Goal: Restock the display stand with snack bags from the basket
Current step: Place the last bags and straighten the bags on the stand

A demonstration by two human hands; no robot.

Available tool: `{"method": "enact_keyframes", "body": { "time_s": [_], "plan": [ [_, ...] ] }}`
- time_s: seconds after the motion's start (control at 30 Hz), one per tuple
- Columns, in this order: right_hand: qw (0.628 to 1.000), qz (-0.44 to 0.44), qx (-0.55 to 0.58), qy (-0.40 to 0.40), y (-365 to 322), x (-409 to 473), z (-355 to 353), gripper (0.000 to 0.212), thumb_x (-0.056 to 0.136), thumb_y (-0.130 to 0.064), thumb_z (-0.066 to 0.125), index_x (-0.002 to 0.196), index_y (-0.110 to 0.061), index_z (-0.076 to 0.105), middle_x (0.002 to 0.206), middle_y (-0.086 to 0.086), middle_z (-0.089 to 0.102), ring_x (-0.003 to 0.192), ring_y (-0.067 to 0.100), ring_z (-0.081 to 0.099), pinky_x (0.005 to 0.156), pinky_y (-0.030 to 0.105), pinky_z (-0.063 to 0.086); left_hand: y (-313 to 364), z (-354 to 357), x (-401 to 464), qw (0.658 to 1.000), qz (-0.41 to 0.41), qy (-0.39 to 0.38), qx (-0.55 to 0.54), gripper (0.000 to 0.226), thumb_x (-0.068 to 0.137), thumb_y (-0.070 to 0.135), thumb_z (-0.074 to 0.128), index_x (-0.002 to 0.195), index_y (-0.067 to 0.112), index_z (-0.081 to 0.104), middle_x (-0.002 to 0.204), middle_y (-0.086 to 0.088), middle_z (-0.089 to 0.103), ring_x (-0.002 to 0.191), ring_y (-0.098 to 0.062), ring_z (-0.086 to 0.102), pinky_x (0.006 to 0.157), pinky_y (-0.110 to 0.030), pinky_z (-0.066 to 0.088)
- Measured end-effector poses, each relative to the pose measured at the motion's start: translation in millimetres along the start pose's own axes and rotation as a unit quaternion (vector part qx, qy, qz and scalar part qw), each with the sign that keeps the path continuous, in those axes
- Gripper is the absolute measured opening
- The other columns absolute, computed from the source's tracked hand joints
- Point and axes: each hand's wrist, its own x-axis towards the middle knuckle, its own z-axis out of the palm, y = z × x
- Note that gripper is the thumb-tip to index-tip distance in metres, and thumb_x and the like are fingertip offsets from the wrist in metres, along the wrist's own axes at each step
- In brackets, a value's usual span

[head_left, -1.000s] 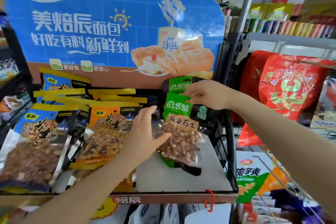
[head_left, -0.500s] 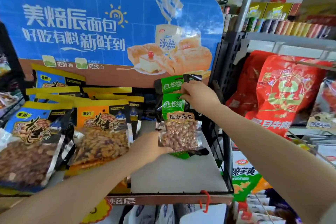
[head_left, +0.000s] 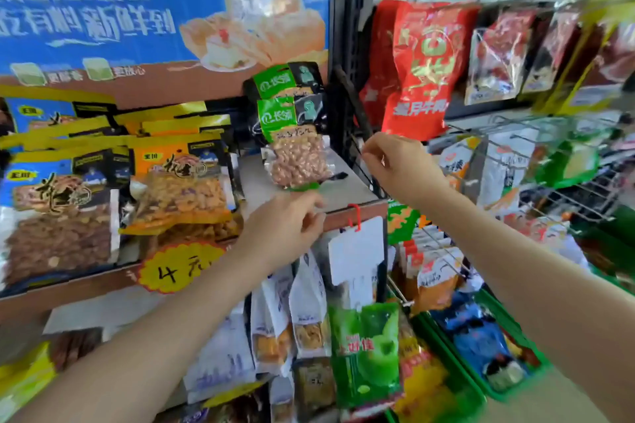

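Snack bags with green-and-black tops (head_left: 292,137), two of them one behind the other, stand leaning at the back right of the display stand's shelf (head_left: 305,194), the front one showing peanuts through its clear lower half; neither hand holds them. The left hand (head_left: 285,227) hangs just in front of the shelf's front lip, below the front bag, with fingers loosely curled and nothing in them; whether its fingertips brush the bag's green bottom edge cannot be told through the blur. The right hand (head_left: 398,165) is raised beside the shelf's right edge, clear of the bags, its fingers bent loosely and also empty. Left of the green bags, the shelf carries rows of yellow-topped nut bags (head_left: 178,182), blue-fronted at far left and orange-fronted next to them. Behind everything rises the stand's blue backboard (head_left: 165,10) printed with bread. A yellow starburst price tag (head_left: 178,266) is stuck to the front lip, and a white card (head_left: 357,251) hangs from a red hook at the lip's right end. Low on the right sits a green basket (head_left: 481,385) holding mixed packets. Further right, red bags (head_left: 426,65) hang on a wire rack.
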Motion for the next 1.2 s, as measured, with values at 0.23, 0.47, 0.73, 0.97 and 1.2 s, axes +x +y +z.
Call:
{"method": "enact_keyframes", "body": {
  "time_s": [0.23, 0.47, 0.73, 0.97, 1.2],
  "plan": [
    [0.948, 0.272, -0.047, -0.157, 67.8, -201.6, -13.0, 0.015, 0.091, -0.024, 0.045, 0.079, -0.021, 0.053, 0.078, 0.01, 0.057, 0.077, 0.03, 0.059, 0.071, 0.041, 0.051, 67.3, 111.2, -57.6, 0.953, 0.101, -0.277, 0.076, 0.021, 0.094, 0.026, 0.042, 0.106, 0.011, 0.051, 0.104, -0.012, 0.062, 0.091, -0.034, 0.059, 0.068, -0.039, 0.049],
    [0.835, 0.457, -0.009, -0.306, 133.8, -409.0, -26.8, 0.018, 0.091, -0.017, 0.045, 0.086, -0.013, 0.061, 0.084, 0.009, 0.063, 0.088, 0.027, 0.063, 0.071, 0.03, 0.041, 126.7, 259.7, -101.4, 0.834, 0.175, -0.513, 0.1, 0.028, 0.088, 0.023, 0.045, 0.111, 0.01, 0.052, 0.117, -0.016, 0.057, 0.11, -0.034, 0.054, 0.087, -0.042, 0.048],
    [0.722, 0.625, 0.038, -0.297, 214.4, -576.8, -72.2, 0.024, 0.09, -0.024, 0.045, 0.095, -0.01, 0.064, 0.101, 0.011, 0.07, 0.086, 0.025, 0.063, 0.07, 0.031, 0.044, 245.7, 405.9, -130.0, 0.765, 0.171, -0.614, 0.092, 0.032, 0.092, 0.027, 0.041, 0.12, 0.014, 0.049, 0.124, -0.011, 0.053, 0.115, -0.029, 0.051, 0.09, -0.041, 0.045],
    [0.662, 0.673, 0.044, -0.326, 312.0, -680.8, -61.0, 0.013, 0.089, -0.015, 0.039, 0.078, -0.018, 0.045, 0.095, 0.006, 0.051, 0.102, 0.029, 0.056, 0.076, 0.031, 0.04, 304.1, 551.5, -157.5, 0.726, 0.072, -0.681, 0.061, 0.031, 0.09, 0.029, 0.044, 0.118, 0.017, 0.052, 0.125, -0.007, 0.056, 0.109, -0.026, 0.056, 0.09, -0.038, 0.049],
    [0.677, 0.649, 0.029, -0.347, 419.4, -774.9, 59.9, 0.027, 0.094, -0.017, 0.037, 0.113, -0.014, 0.056, 0.115, 0.005, 0.052, 0.112, 0.024, 0.05, 0.081, 0.033, 0.046, 284.7, 744.4, -213.5, 0.695, 0.027, -0.717, 0.05, 0.032, 0.092, 0.025, 0.043, 0.123, 0.017, 0.048, 0.125, -0.008, 0.057, 0.11, -0.024, 0.055, 0.091, -0.034, 0.047]
  ]
}}
